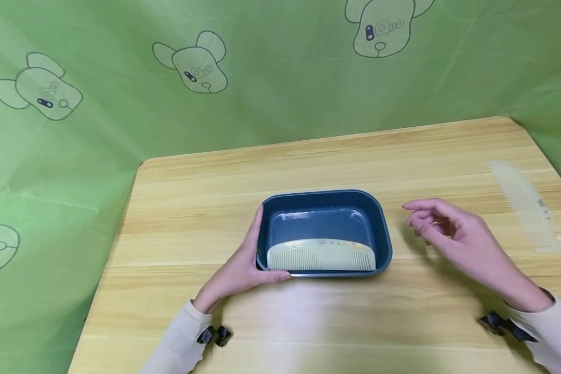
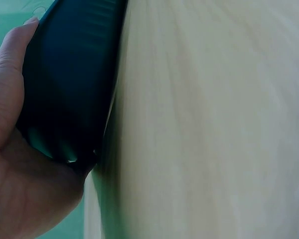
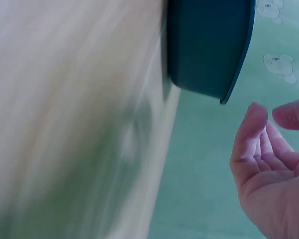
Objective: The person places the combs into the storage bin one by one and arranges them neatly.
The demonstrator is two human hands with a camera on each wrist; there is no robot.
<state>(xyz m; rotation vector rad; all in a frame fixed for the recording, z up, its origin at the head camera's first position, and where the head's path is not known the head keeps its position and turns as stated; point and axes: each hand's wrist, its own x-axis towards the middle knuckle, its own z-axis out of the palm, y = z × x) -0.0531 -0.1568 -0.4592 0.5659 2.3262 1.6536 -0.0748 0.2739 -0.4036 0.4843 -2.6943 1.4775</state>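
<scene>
A dark blue rectangular plastic container (image 1: 318, 221) sits on the table, its left end gripped by my left hand (image 1: 240, 265). In the head view the thumb lies along the near rim and the fingers run up the left side. The left wrist view shows the same hand (image 2: 30, 184) against the container's dark outer wall (image 2: 72, 84). Inside, a pale comb (image 1: 322, 255) leans along the near wall with its teeth downward. To the right, my right hand (image 1: 458, 241) hovers apart from the container, fingers loosely bent and holding nothing.
A second pale, translucent comb (image 1: 525, 208) lies on the wooden table (image 1: 191, 218) at the far right, beyond the right hand. Green cloth (image 1: 280, 98) with bear-head drawings hangs behind the table and along its sides.
</scene>
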